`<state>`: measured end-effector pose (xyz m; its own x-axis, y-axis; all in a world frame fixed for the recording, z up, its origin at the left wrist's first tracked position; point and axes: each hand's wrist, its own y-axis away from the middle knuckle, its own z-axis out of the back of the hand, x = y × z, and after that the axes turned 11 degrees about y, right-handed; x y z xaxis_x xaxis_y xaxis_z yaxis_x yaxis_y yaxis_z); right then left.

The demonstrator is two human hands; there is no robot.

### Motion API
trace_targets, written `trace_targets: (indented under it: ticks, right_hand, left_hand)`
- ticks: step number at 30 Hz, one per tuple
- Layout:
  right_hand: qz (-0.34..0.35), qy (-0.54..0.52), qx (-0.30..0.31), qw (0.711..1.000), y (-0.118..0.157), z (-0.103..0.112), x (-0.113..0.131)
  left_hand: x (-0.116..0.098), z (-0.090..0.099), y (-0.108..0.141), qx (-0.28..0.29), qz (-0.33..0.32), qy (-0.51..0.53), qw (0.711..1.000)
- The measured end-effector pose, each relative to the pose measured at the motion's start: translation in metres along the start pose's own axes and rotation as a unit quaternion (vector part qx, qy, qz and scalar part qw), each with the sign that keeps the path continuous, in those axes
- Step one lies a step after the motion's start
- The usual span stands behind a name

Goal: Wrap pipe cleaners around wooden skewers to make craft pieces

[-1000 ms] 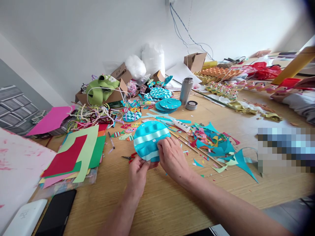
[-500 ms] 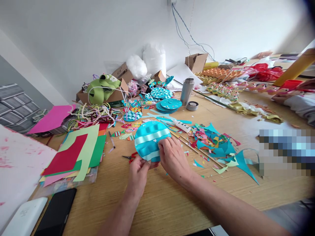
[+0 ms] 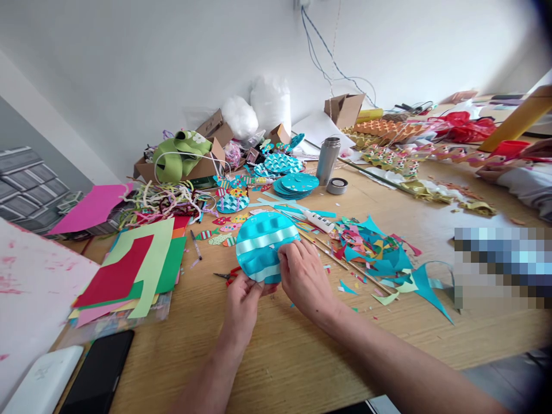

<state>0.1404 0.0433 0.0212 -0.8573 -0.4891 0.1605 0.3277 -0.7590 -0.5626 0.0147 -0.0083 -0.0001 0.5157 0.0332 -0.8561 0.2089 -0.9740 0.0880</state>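
Fingers (image 3: 256,289) of the left hand (image 3: 242,301) pinch the blue disc (image 3: 261,248) at seven o'clock; the right hand (image 3: 306,276) curls against its four o'clock side, grip unclear. Toward ten o'clock, green material (image 3: 181,156) bulges from a cardboard box (image 3: 200,169).

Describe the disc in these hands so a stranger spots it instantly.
Over the wooden table, the left hand grips a blue disc by its lower edge, the right hand touching it too. Pale rippled bands set it apart from the flat, stacked blue discs behind it.
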Motion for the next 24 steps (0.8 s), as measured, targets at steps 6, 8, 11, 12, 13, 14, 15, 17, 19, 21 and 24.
trace_targets:
  ticks: [6, 8, 11, 12, 13, 14, 15, 17, 19, 21, 24]
  right_hand:
    - [-0.004, -0.007, -0.009, 1.0, 0.0, 0.0, -0.001]
    - [-0.004, -0.009, -0.011, 1.0, 0.0, 0.0, -0.002]
    - [0.0, -0.019, -0.016, 1.0, 0.0, 0.0, -0.003]
    - [0.002, -0.025, -0.019, 1.0, -0.001, 0.001, -0.003]
    - [0.003, -0.031, -0.022, 0.999, -0.001, 0.001, -0.004]
    - [0.004, -0.038, -0.027, 0.999, -0.001, 0.003, -0.004]
    - [0.005, -0.044, -0.033, 0.998, -0.001, 0.004, -0.004]
    - [0.007, -0.054, -0.047, 0.997, -0.002, 0.006, -0.005]
    - [0.014, -0.058, -0.057, 0.997, -0.002, 0.008, -0.006]
    - [0.027, -0.059, -0.058, 0.996, -0.002, 0.008, -0.007]
    - [0.045, -0.062, -0.052, 0.996, -0.002, 0.007, -0.008]
  left_hand:
    - [0.003, 0.004, -0.003, -0.004, -0.003, -0.002, 1.0]
    - [0.003, 0.005, -0.003, -0.005, -0.002, -0.002, 1.0]
    - [0.003, 0.005, -0.003, -0.003, -0.003, 0.0, 1.0]
    - [0.004, 0.005, -0.003, -0.002, -0.003, 0.001, 1.0]
    - [0.004, 0.005, -0.003, -0.001, -0.004, 0.001, 1.0]
    - [0.004, 0.006, -0.003, 0.0, -0.006, 0.001, 1.0]
    - [0.004, 0.006, -0.003, 0.001, -0.008, -0.002, 1.0]
    - [0.005, 0.008, -0.004, 0.005, -0.013, -0.013, 1.0]
    - [0.006, 0.01, -0.005, 0.011, -0.021, -0.03, 0.999]
    - [0.007, 0.012, -0.006, 0.016, -0.032, -0.049, 0.998]
    - [0.007, 0.012, -0.006, 0.011, -0.048, -0.076, 0.996]
